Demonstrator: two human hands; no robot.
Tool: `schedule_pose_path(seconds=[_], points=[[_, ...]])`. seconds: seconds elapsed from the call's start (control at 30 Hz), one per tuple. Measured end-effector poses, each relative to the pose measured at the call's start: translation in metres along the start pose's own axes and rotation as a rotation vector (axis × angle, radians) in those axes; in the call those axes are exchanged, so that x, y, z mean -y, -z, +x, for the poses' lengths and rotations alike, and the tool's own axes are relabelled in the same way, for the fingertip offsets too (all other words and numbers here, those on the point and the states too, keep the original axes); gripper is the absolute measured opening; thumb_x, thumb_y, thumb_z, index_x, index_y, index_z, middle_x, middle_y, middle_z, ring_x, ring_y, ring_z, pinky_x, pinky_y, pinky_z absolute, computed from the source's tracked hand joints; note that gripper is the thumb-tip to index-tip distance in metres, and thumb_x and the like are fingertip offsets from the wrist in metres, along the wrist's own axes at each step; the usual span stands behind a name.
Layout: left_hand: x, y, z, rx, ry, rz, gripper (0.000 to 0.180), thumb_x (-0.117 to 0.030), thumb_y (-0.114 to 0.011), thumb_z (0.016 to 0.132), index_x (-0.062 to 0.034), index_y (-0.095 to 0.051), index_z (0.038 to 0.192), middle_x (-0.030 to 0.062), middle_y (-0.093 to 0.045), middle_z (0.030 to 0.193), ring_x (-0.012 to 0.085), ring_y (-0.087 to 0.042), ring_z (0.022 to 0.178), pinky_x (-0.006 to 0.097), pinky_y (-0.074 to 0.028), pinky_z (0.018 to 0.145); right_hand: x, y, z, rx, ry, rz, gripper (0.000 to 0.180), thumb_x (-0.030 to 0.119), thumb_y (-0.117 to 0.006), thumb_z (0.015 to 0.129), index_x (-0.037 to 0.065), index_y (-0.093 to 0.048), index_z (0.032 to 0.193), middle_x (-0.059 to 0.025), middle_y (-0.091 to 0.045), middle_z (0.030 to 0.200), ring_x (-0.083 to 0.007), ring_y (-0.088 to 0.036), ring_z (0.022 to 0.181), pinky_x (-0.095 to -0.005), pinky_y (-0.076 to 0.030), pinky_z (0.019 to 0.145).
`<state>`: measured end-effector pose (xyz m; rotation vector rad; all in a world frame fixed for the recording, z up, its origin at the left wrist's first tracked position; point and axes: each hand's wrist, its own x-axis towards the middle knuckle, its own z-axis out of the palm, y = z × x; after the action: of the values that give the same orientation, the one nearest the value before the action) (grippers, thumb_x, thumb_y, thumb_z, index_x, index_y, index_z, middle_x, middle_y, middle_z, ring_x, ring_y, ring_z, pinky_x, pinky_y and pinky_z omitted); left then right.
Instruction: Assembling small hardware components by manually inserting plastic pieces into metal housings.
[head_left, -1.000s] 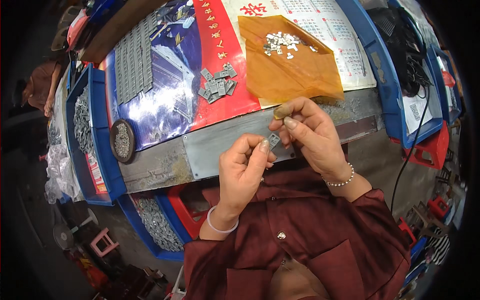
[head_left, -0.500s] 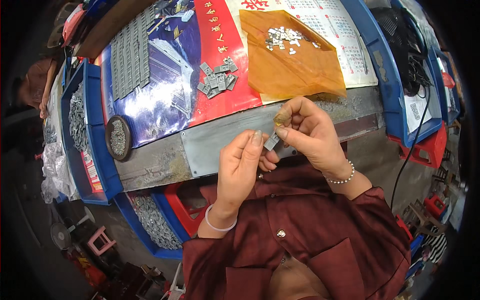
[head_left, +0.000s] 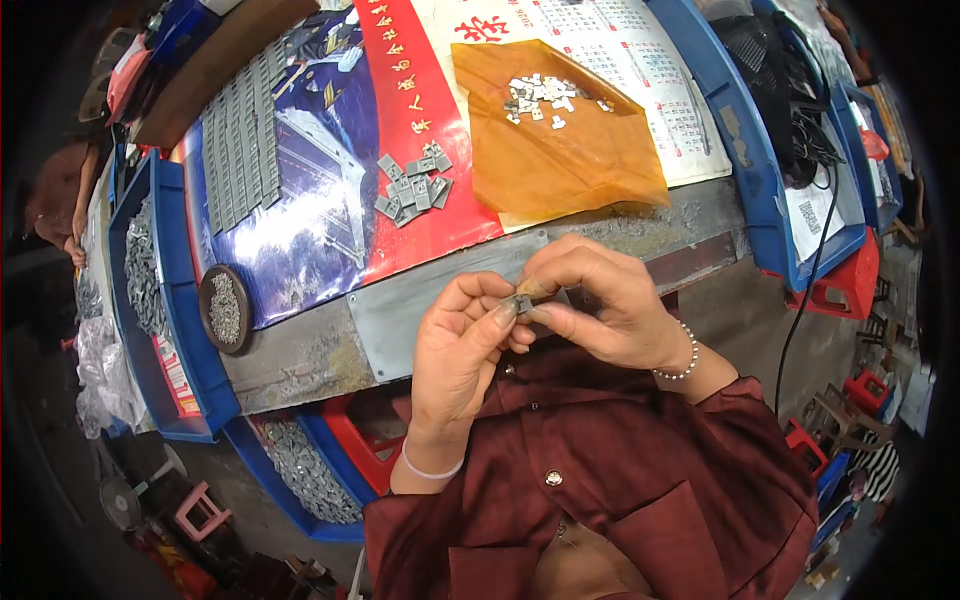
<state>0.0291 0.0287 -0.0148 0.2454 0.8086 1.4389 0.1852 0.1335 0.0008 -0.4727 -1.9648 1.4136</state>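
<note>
My left hand [head_left: 462, 340] and my right hand [head_left: 598, 305] meet in front of my chest, over the near edge of a grey metal plate [head_left: 400, 305]. Together their fingertips pinch one small grey metal piece [head_left: 523, 300]. A loose pile of similar grey square pieces [head_left: 412, 186] lies on the printed sheet beyond the hands. Farther back, small silvery bits [head_left: 540, 95] lie on an orange plastic sheet [head_left: 560, 160]. Rows of grey pieces [head_left: 240, 150] are laid out at the left.
A round dark dish of tiny parts [head_left: 224, 308] sits at the left of the bench. Blue bins [head_left: 165, 300] with grey parts line the left side, another blue bin [head_left: 770, 170] stands at right. A black cable [head_left: 800, 290] hangs at the right.
Both hands have drawn slightly closer to my chest and stay together on the small piece. The view has shifted a little; the bench items have not moved.
</note>
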Motion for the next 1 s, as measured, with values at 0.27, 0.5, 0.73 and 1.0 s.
schedule_pose_path(seconds=[0.27,0.5,0.73,1.0], points=[[0.001,0.000,-0.005,-0.090,-0.181,0.380,0.023,-0.001,-0.058,0.092,0.0047,-0.057,0.115,0.0062,-0.061,0.091,0.0104,-0.062,0.080,0.022,-0.052,0.074,-0.017,0.052,0.044,-0.273,-0.225,-0.443,0.016,0.009,-0.063,0.085,-0.001,-0.059,0.096,-0.0124,-0.065,0.084,-0.0233,-0.065,0.078,-0.0313,-0.051,0.070],[-0.002,0.001,-0.007,-0.083,-0.202,0.459,0.022,0.001,-0.058,0.092,0.0053,-0.057,0.114,0.0047,-0.060,0.090,0.0088,-0.061,0.080,0.021,-0.051,0.073,-0.047,0.059,0.071,-0.176,-0.110,-0.897,0.010,0.009,-0.060,0.082,0.002,-0.054,0.088,-0.0138,-0.062,0.081,-0.0346,-0.060,0.079,-0.0423,-0.048,0.068],[-0.001,0.006,-0.009,-0.073,-0.174,0.500,0.022,-0.001,-0.060,0.091,0.0045,-0.058,0.112,0.0053,-0.061,0.088,0.0103,-0.062,0.077,0.021,-0.051,0.071,-0.053,0.047,0.075,-0.121,0.086,-1.217,0.004,0.004,-0.055,0.081,0.006,-0.055,0.086,-0.0098,-0.060,0.077,-0.0290,-0.059,0.075,-0.0398,-0.047,0.068],[-0.002,0.004,-0.010,-0.065,-0.173,0.484,0.023,-0.001,-0.060,0.091,0.0047,-0.058,0.112,0.0042,-0.060,0.088,0.0100,-0.062,0.077,0.021,-0.051,0.071,-0.057,0.053,0.075,-0.234,0.013,-0.946,0.006,0.002,-0.057,0.080,0.003,-0.057,0.086,-0.0125,-0.062,0.077,-0.0291,-0.062,0.074,-0.0389,-0.049,0.067]])
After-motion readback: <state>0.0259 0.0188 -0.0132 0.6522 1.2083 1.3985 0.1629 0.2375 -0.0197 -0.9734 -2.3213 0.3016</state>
